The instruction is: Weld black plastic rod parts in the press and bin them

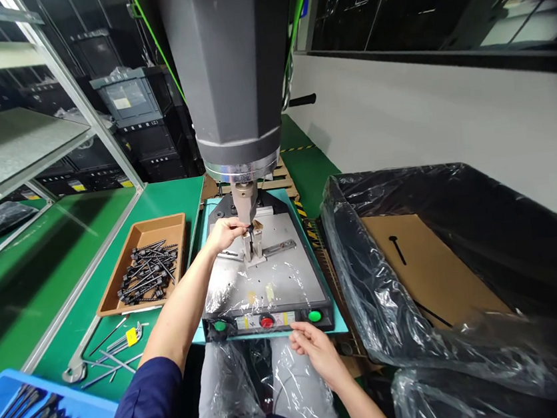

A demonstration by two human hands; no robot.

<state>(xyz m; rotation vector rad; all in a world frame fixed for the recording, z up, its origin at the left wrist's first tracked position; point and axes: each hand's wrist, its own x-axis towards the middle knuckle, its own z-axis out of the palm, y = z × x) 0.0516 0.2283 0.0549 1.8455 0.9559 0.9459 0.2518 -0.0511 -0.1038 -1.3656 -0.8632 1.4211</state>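
Observation:
My left hand (226, 232) reaches onto the steel plate (267, 284) of a press machine and pinches a small black part at the fixture (253, 242) under the machine's horn (246, 202). My right hand (314, 347) rests near the front panel, fingers loosely curled, just below the green button (314, 315) and holding nothing. A red button (266, 321) and a second green button (220, 325) sit on the same panel.
A brown tray (160, 228) of several black rod parts lies left of the machine. A blue tray (7, 391) with more parts is at bottom left. Loose metal rods (114, 352) lie on the green bench. A box lined with black plastic (436, 265) stands to the right.

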